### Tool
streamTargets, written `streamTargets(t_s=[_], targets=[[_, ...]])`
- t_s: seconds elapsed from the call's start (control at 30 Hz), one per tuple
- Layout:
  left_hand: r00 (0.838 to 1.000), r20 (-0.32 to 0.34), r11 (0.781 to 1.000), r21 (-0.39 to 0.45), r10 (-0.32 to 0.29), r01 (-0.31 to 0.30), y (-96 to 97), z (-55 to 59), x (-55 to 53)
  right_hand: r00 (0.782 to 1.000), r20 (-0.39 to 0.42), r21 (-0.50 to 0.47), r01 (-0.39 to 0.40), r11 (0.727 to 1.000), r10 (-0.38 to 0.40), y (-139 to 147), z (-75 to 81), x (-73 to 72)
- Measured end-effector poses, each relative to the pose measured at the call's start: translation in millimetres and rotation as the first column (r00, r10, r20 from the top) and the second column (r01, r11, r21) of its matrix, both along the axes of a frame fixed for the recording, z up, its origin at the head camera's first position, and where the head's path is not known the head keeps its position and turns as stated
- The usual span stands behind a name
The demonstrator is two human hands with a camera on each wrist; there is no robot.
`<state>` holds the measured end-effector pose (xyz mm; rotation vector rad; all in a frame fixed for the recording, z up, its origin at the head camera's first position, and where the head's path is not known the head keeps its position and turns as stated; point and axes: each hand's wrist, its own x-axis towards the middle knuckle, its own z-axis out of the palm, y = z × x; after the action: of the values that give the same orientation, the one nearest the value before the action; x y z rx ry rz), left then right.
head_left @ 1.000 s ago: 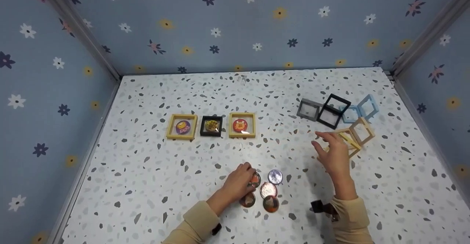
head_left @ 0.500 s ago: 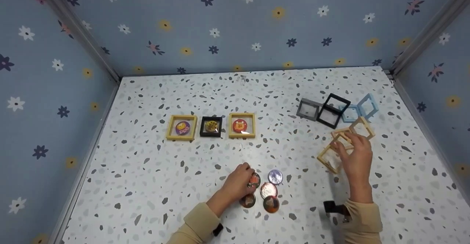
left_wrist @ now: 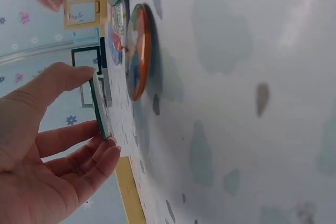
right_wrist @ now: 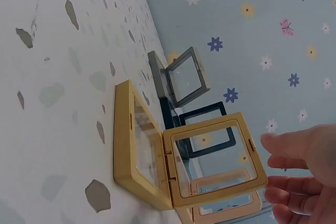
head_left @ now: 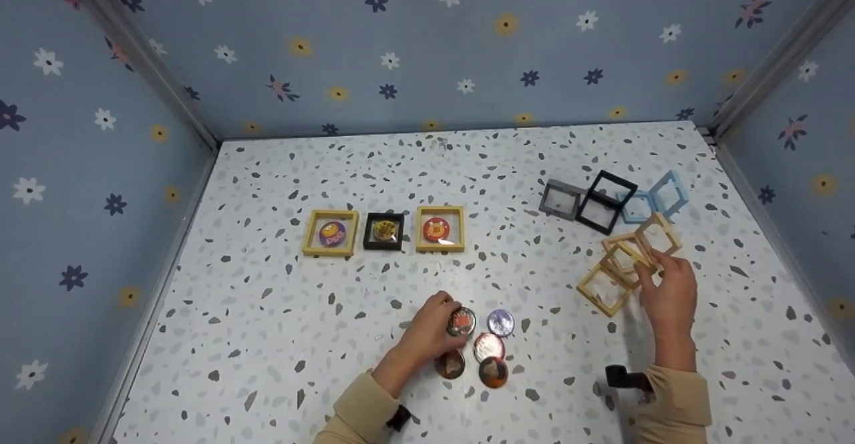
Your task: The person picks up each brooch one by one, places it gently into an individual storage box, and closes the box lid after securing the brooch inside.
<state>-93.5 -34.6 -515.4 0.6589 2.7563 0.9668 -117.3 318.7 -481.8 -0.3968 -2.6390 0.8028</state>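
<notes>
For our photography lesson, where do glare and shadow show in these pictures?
Head: glare whitens the red-rimmed badge. Left wrist: a bright streak lies on the table; shadow falls beside the orange-edged badge. Right wrist: no strong glare shows on the open yellow frame.

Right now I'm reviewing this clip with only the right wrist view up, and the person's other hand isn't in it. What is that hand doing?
Observer: The head view shows the left hand holding a round badge between thumb and fingers.
Operator: Is that the only one over there?
Observer: No, four more badges lie close by, one of them purple.
Operator: And anything farther out on that side?
Observer: Yes, a yellow frame, a black frame and a second yellow frame lie in a row, each with a badge inside.
</notes>
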Motion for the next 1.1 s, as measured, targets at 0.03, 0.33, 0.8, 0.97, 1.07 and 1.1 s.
streamTargets(t_s=[0.03, 0.33, 0.8, 0.97, 1.07, 1.1], targets=[[1.000, 0.003, 1.000, 0.007, 0.009, -0.009, 0.1, 0.3, 0.4, 1.000, 0.005, -0.003, -0.004, 1.000, 0.004, 1.2, -1.0, 0.0], [0.997, -0.033, 0.993, 0.103, 0.064, -0.060, -1.1, 3.6, 0.0, 0.999, -0.005, -0.029, -0.040, 0.999, 0.040, 8.2, -7.2, -1.0], [0.986, -0.088, 0.974, 0.191, 0.140, -0.121, 2.4, 3.8, 2.4, 0.991, -0.130, 0.012, -0.035, 0.999, 0.037, 0.9, -14.4, -2.1], [0.986, -0.067, 0.964, 0.231, 0.152, -0.133, 3.9, 1.3, 2.7, 0.984, -0.162, 0.000, -0.072, 0.997, 0.071, -7.6, -16.2, -1.0], [0.986, -0.065, 0.960, 0.245, 0.155, -0.135, 4.8, -0.1, 2.7, 0.981, -0.174, -0.002, -0.090, 0.996, 0.088, -13.5, -16.8, -0.2], [0.986, -0.065, 0.959, 0.248, 0.156, -0.135, 5.0, -0.2, 2.7, 0.980, -0.179, -0.002, -0.095, 0.996, 0.093, -15.3, -17.0, -0.2]])
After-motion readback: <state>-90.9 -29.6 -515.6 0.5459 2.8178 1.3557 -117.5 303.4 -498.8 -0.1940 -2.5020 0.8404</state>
